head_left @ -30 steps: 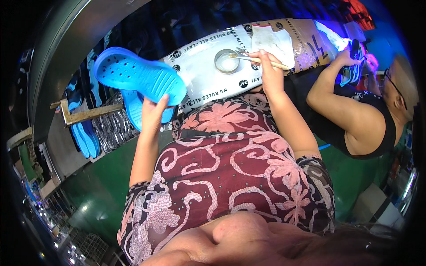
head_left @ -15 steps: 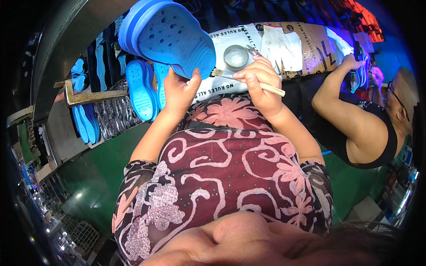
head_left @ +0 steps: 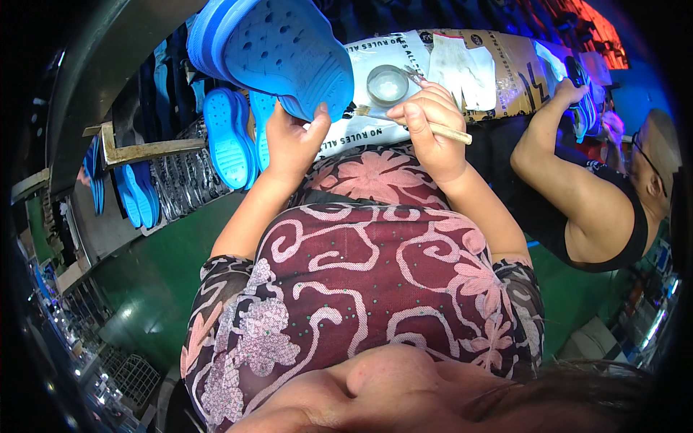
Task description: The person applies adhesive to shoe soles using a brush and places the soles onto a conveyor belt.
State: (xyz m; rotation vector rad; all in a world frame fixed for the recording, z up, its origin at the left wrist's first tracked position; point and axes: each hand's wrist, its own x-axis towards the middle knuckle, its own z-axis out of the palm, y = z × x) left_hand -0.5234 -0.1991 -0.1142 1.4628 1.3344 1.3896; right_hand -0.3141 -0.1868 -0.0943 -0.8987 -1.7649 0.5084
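Note:
My left hand (head_left: 296,141) grips the near end of a blue foam clog (head_left: 289,54), thumb on the face turned toward me and fingers behind it. Small dark holes dot the clog's surface, and its upper left part runs toward the top edge of the picture. In my right hand (head_left: 434,130) is a flat brush (head_left: 449,132) with a pale wooden handle. Its bristles point left, close to the clog's right edge; contact cannot be made out. Beyond that hand stands a small round bowl (head_left: 388,85) with whitish contents.
A white glove (head_left: 465,72) lies on the printed covering (head_left: 505,68) of the bench. Several blue clog soles (head_left: 227,137) rest on a rack at left, beside a wooden bar (head_left: 155,149). On the right, a co-worker (head_left: 577,195) holds another shoe under violet light.
My right hand and the brush have shifted slightly right, away from the clog's edge. The clog has tilted a little; my left hand keeps its grip.

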